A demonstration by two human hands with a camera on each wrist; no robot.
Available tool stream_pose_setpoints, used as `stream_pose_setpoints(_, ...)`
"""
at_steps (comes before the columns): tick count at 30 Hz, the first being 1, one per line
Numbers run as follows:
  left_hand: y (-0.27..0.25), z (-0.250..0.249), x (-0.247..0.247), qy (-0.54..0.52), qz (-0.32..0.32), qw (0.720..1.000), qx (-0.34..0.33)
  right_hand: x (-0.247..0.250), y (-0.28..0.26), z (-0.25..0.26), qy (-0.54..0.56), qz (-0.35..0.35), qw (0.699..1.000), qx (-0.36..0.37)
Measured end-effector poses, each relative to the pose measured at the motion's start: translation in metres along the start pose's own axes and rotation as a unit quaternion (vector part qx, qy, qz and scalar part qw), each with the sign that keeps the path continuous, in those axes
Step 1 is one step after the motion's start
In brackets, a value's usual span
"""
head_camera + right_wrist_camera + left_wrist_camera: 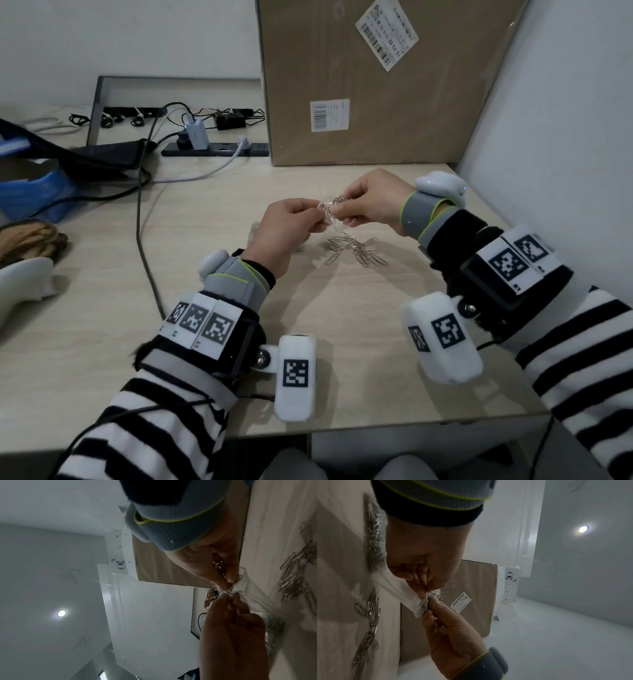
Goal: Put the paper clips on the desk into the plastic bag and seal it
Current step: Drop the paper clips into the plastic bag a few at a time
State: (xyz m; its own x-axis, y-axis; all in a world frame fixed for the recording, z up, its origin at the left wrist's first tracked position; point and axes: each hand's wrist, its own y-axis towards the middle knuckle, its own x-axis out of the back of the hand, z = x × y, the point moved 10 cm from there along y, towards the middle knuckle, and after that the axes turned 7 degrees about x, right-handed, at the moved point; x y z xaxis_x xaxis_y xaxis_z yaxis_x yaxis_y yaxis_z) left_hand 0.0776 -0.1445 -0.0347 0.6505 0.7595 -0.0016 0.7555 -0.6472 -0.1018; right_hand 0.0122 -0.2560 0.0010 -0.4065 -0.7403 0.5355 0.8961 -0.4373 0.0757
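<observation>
A small clear plastic bag (324, 213) is held above the desk, with its lower part trailing down behind my left hand. My left hand (317, 214) pinches the bag's mouth (406, 595). My right hand (342, 208) grips a bunch of silver paper clips (337, 200) right at that mouth (243, 577). The bag's bottom (374, 540) has several clips in it. Several more loose paper clips (356, 251) lie on the desk just below both hands (295, 577).
A big cardboard box (376, 85) stands at the back of the desk, close behind the hands. A power strip (219, 149) with chargers and a black cable (144, 222) lie to the left. A blue object (34, 195) and a white object (24, 284) sit at the far left. A wall (565, 120) bounds the right.
</observation>
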Motion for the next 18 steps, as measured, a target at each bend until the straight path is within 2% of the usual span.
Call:
stream_pose_setpoints(4,-0.001,0.000,-0.002,0.001,0.006,1.000,0.004,-0.002,0.004,-0.002,-0.060,0.003,0.998,-0.030)
stream_pose_setpoints(8,-0.002,0.000,-0.004,0.001,0.013,1.000,0.009,-0.002,0.006,0.004,-0.095,-0.006,0.995,-0.028)
stream_pose_setpoints(12,-0.002,-0.001,-0.001,-0.009,0.006,1.000,0.003,-0.001,0.006,0.009,-0.068,-0.023,0.997,-0.004)
stream_pose_setpoints(15,-0.001,0.000,0.000,-0.007,-0.001,1.000,0.004,0.000,0.004,0.007,-0.008,-0.041,0.999,0.001)
stream_pose_setpoints(18,0.000,0.002,0.001,-0.014,-0.003,1.000,0.007,-0.005,0.001,0.009,0.027,-0.033,0.999,0.010)
